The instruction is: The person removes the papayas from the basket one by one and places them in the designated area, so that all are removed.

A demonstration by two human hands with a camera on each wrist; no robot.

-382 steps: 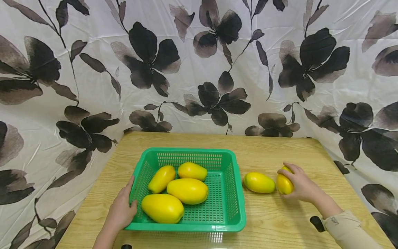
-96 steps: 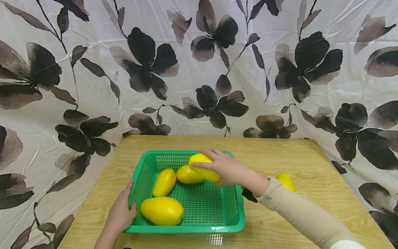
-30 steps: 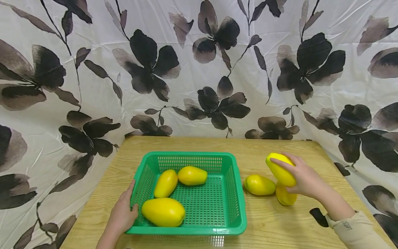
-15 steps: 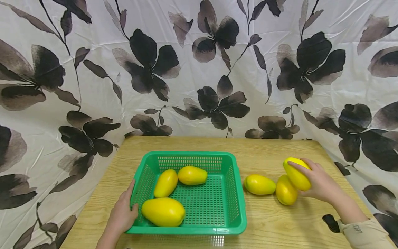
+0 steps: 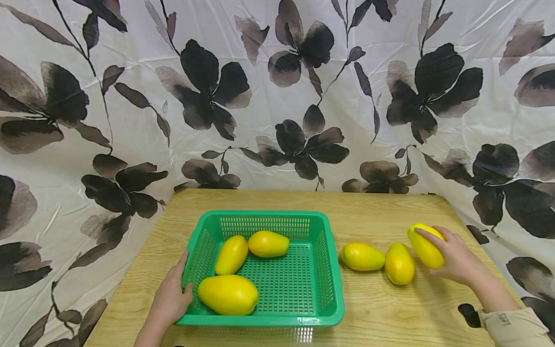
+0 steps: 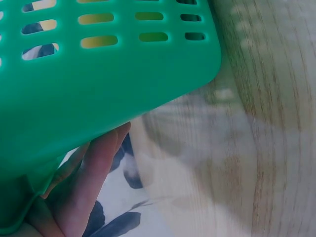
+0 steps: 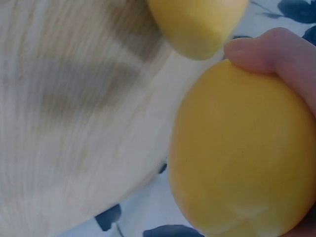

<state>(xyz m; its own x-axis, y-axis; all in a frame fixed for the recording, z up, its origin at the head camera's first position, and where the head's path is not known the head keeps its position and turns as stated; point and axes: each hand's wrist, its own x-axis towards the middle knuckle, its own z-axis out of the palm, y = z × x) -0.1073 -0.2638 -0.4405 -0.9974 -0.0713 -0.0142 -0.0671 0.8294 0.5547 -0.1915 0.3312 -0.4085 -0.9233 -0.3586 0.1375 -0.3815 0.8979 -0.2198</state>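
Note:
On the table, the green plastic basket holds three yellow papayas: one at the near left, one upright behind it and one at the back. My left hand grips the basket's left rim; in the left wrist view its fingers lie against the outer wall. At the right, my right hand holds another papaya, fingers and thumb around its sides. Whether that papaya touches the table is unclear. Two papayas lie between it and the basket, one greenish-tipped, one upright.
The wooden table runs back to a floral cloth that hangs behind and at both sides. A small black object sits by the right wrist.
A papaya has left the middle of the basket in my right hand. Over the last second that hand has moved right and down past the two table papayas. My left hand has stayed.

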